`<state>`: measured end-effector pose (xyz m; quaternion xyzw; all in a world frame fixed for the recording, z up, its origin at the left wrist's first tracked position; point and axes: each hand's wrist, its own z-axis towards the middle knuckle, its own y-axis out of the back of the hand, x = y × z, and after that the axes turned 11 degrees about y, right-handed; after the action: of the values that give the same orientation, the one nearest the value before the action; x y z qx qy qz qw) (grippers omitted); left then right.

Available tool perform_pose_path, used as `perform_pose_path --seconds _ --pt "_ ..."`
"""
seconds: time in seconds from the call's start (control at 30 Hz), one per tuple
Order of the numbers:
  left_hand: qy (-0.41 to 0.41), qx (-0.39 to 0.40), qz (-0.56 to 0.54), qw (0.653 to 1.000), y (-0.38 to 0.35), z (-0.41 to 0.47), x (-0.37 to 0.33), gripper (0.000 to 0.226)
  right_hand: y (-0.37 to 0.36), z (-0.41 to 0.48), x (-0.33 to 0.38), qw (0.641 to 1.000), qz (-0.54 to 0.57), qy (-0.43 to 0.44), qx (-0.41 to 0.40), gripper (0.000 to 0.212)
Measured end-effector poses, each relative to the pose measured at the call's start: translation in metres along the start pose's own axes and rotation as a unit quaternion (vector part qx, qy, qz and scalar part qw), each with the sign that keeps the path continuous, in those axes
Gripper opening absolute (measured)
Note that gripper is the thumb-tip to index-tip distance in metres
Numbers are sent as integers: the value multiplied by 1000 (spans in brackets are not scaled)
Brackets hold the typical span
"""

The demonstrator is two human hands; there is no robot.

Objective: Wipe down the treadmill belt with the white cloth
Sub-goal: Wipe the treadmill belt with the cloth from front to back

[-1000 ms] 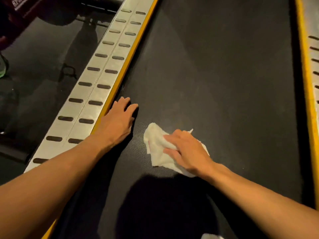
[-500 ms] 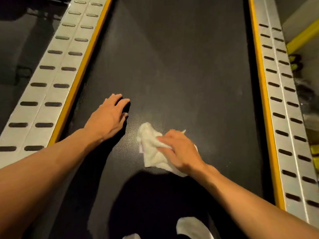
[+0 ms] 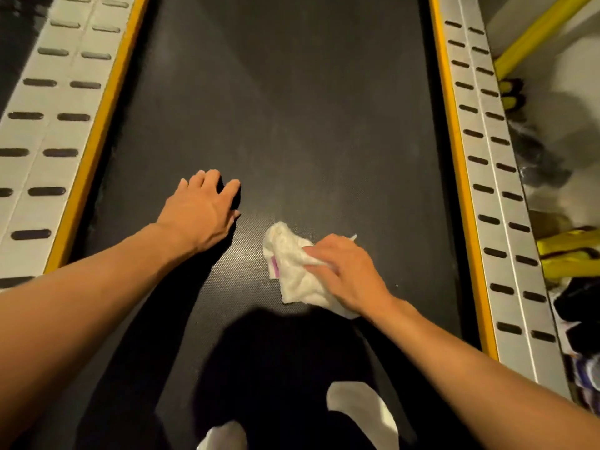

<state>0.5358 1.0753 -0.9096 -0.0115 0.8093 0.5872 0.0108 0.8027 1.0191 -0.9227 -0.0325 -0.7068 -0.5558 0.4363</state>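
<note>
The dark treadmill belt runs up the middle of the head view. A crumpled white cloth with a small pink mark lies on the belt near its centre. My right hand presses down on the cloth's right half, fingers curled over it. My left hand rests flat on the bare belt to the left of the cloth, fingers spread, holding nothing.
Silver slotted side rails with yellow edging flank the belt, left rail and right rail. Yellow bars and dark clutter lie beyond the right rail. White sock tips and dark trousers show at the bottom.
The view has swung right, so both rails now show. Both hands and the cloth have shifted from the belt's left edge toward its centre.
</note>
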Motion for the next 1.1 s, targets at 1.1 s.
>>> perform_pose_path --seconds 1.1 --pt "60 -99 -33 993 -63 -32 -80 48 47 -10 -61 931 -114 -207 -276 22"
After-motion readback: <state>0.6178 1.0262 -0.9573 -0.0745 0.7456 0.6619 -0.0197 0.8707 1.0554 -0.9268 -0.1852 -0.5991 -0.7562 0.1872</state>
